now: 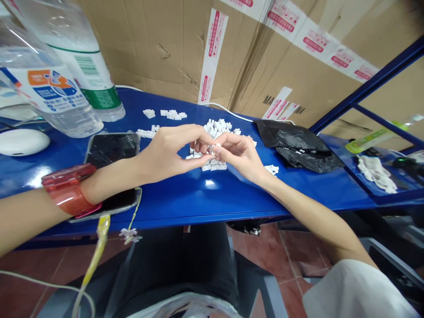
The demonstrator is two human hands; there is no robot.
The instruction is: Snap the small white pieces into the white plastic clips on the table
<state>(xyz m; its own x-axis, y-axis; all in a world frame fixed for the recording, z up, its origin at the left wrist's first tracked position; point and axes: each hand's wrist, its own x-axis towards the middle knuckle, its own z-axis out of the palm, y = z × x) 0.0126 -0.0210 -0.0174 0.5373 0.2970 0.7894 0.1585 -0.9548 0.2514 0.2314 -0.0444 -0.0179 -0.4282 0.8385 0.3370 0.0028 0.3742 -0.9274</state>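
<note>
My left hand point(172, 152) and my right hand point(240, 154) meet above a blue metal table point(205, 198). Their fingertips pinch a small white plastic piece point(215, 149) between them. Just behind and beneath my fingers lies a heap of similar white interlocking pieces point(215, 128). Smaller clusters of them point(168, 115) sit farther back, and another point(271, 169) lies beside my right hand. My left wrist rests over a black smartphone point(112, 150) and wears a translucent red bangle point(68, 189).
Two large plastic water bottles point(43, 75) stand at the back left, near a white computer mouse point(23, 142). A crumpled black plastic bag point(298, 145) lies on the right of the table. Taped cardboard boxes point(298, 66) fill the background behind a blue shelf frame point(367, 92).
</note>
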